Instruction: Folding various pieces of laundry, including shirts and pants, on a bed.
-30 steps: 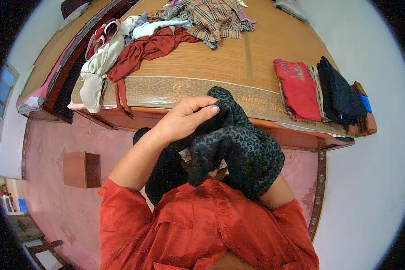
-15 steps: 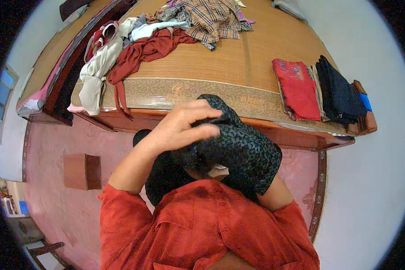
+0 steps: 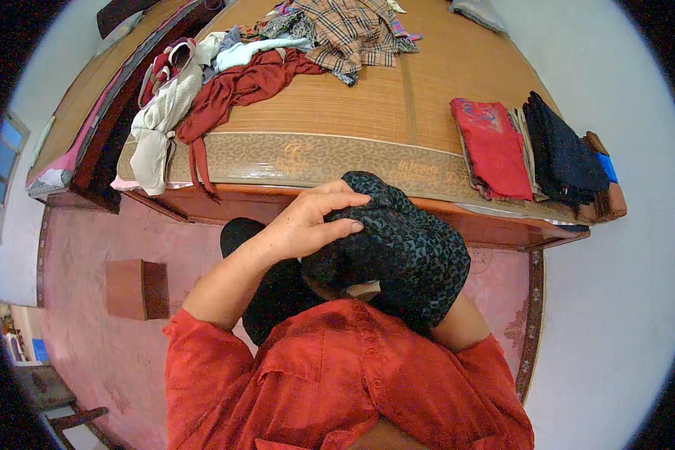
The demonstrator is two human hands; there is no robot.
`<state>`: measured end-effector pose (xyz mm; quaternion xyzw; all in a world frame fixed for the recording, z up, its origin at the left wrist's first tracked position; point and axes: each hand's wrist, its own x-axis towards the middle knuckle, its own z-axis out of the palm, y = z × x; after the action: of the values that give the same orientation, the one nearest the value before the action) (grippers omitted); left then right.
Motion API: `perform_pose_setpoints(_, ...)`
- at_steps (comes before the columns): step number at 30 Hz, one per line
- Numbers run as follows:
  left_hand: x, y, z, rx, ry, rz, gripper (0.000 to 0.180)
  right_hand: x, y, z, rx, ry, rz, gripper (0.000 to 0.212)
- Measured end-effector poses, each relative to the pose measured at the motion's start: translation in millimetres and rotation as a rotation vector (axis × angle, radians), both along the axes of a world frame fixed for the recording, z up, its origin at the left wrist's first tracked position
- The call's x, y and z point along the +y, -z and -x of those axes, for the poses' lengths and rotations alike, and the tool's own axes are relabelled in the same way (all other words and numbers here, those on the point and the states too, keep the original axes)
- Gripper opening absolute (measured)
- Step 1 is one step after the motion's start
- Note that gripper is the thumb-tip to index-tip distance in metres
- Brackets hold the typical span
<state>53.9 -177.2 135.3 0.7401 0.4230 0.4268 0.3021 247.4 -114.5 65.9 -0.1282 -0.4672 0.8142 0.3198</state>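
A dark garment [image 3: 412, 240] with a small blue-green geometric pattern is bunched up in front of my chest. My left hand [image 3: 311, 220] holds its near-left side, with thumb and fingers curved over the fabric. The cloth swallows my right forearm from below the elbow, so my right hand is hidden inside or under it. A small pale patch, perhaps a label [image 3: 364, 288], shows at the lower opening of the garment. My black-clad legs [image 3: 270, 300] are below it.
Ahead is a bed with a woven mat [image 3: 367, 101]. On its left lie a rust-red garment [image 3: 240, 90], a cream garment [image 3: 161, 112] and a plaid cloth [image 3: 352, 34]. Folded red [image 3: 491, 146] and black clothes [image 3: 566, 150] sit at the right. A brown wooden stool [image 3: 136, 289] stands on the floor.
The garment's top end has dropped slightly toward me, and my left hand has moved down a little with it. My left fingers sit closer on the cloth.
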Motion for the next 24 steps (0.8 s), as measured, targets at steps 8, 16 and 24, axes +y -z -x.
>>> perform_pose_setpoints(8, 5, 5, -2, -0.04, 0.009, 0.086, 0.025, 6, 10, -20, -0.1, -0.04, -0.082, 0.032)
perform_pose_setpoints(16, -5, -13, 19, 0.078, -0.031, 0.12, 0.023, 27, -39, -104, -0.607, 0.484, -0.329, 0.023)
perform_pose_setpoints(24, 12, -24, -25, 0.149, 0.144, -0.035, 0.019, -1, -83, -23, -0.344, 0.236, -1.04, 0.09)
